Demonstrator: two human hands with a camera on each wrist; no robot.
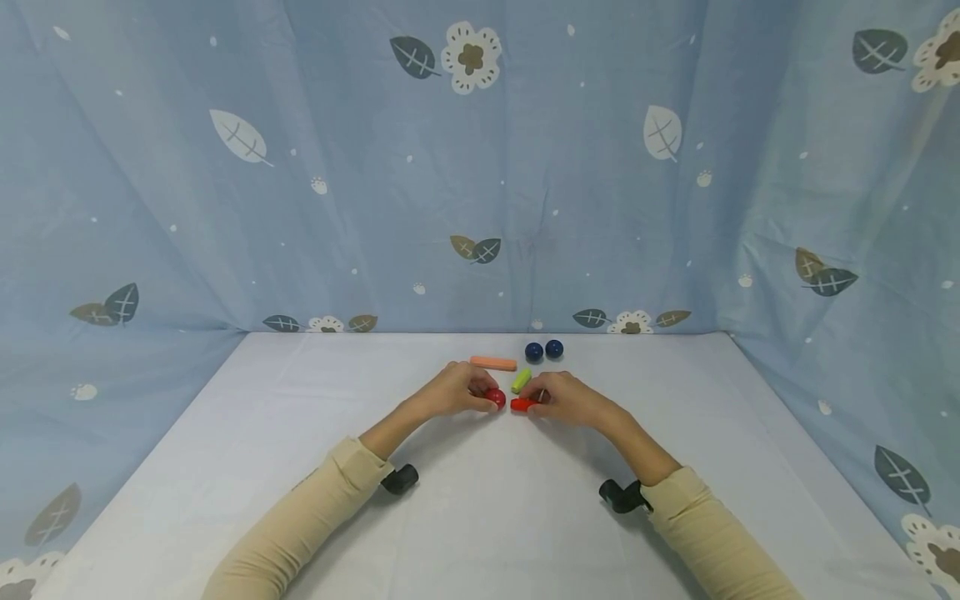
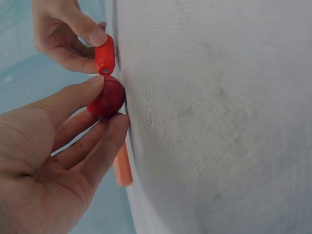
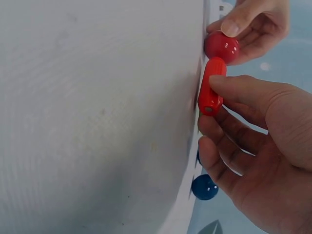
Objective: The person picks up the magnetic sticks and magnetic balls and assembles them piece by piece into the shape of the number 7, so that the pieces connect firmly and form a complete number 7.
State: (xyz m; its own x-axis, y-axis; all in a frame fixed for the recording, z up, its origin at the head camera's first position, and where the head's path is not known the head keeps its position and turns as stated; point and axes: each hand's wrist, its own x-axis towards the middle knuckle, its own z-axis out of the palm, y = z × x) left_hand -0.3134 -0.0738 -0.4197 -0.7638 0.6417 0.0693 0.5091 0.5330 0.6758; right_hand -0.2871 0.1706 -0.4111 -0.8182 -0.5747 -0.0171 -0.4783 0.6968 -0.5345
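My left hand (image 1: 453,390) pinches a glossy red ball (image 1: 497,398) between thumb and fingertips, low over the white table. Facing it, my right hand (image 1: 570,398) pinches a short red rod-shaped piece (image 1: 521,404) with rounded ends. A small hole shows in one end of the red piece (image 2: 105,54) in the left wrist view. Ball (image 3: 222,47) and red piece overlap at their ends in the right wrist view; from the head, a narrow gap shows between them. A yellow-green piece (image 1: 521,381) lies just beyond the right fingertips.
Behind the left hand lies an orange stick (image 1: 492,363). Two dark blue balls (image 1: 533,352) sit side by side farther back. A blue curtain (image 1: 360,208) printed with leaves and flowers hangs along the table's (image 1: 480,517) back and sides.
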